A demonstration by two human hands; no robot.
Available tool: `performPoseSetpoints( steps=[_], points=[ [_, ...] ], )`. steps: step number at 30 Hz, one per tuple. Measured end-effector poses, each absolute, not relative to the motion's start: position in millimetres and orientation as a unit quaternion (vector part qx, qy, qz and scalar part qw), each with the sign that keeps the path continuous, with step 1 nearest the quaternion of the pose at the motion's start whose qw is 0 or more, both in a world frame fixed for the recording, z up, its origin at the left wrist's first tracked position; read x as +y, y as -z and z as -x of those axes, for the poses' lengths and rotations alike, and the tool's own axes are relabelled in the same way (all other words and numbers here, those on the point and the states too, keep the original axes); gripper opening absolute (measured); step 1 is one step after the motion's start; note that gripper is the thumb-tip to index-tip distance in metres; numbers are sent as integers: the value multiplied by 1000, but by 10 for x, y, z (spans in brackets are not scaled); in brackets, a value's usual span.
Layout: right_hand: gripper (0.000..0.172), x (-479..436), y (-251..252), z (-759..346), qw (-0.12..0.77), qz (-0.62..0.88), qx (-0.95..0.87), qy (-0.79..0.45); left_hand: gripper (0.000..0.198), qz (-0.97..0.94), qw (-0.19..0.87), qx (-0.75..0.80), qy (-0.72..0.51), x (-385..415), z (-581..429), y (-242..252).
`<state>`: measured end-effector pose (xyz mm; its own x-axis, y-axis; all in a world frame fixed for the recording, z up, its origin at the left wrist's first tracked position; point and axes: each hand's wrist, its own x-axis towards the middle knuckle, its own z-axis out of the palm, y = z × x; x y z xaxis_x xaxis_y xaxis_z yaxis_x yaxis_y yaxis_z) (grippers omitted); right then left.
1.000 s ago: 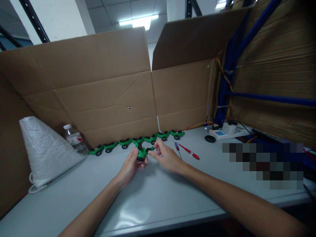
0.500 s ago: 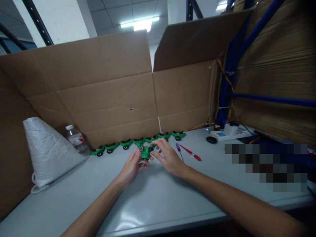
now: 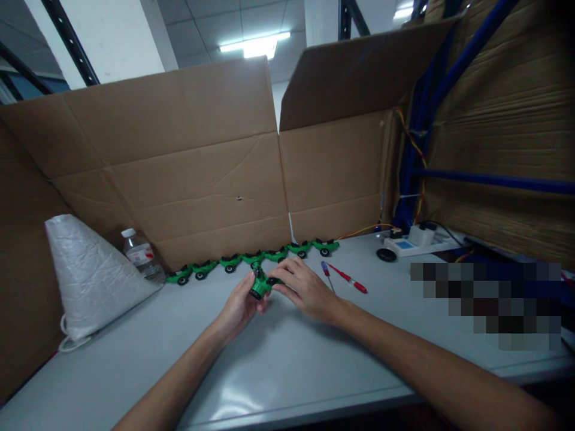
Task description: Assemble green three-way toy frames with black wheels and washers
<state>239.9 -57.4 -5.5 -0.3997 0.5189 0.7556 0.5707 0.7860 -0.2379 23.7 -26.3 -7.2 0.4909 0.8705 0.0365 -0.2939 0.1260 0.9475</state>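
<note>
A small green toy vehicle with black parts (image 3: pixel 259 287) is held up between both hands over the table. My left hand (image 3: pixel 240 302) grips it from the left, fingers curled beneath it. From the right, my right hand (image 3: pixel 305 287) closes thumb and fingertips on a black part at the toy's side. Behind the hands stands a row of several similar green toy vehicles (image 3: pixel 230 263) with black wheels. A screwdriver with a blue-purple handle (image 3: pixel 325 268) and a red screwdriver (image 3: pixel 354 283) lie just right of my right hand.
A silvery padded bag (image 3: pixel 90 281) and a clear plastic bottle (image 3: pixel 142 254) stand at the left of the grey table (image 3: pixel 278 371). Cardboard walls (image 3: pixel 202 173) rise behind. A white power strip (image 3: pixel 417 241) and a black ring-shaped object (image 3: pixel 386 255) are at the right.
The held toy vehicle has turned and tilted between my hands. My right fingers have moved in closer and now touch its side.
</note>
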Motion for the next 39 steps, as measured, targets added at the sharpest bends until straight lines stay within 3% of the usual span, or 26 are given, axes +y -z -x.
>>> performPoseSetpoints(
  steps=[11,22,26,32,39],
  points=[
    [18,-560,61,-2370,457,252,-833,-184,42,-519,726,291,-343,-263,-185,54],
    [19,-599,-33,-2396,394,212,-862,-238,40,-531,762,295,-223,-251,-66,23],
    [21,-661,-82,-2411,374,234,-879,-183,42,-535,756,303,-225,-245,-69,36],
    [9,-648,-23,-2406,376,305,-875,2,49,-559,711,307,-296,-240,-164,65],
    [10,-573,24,-2409,289,325,-884,172,53,-580,674,341,-305,-200,-182,174]
  ],
)
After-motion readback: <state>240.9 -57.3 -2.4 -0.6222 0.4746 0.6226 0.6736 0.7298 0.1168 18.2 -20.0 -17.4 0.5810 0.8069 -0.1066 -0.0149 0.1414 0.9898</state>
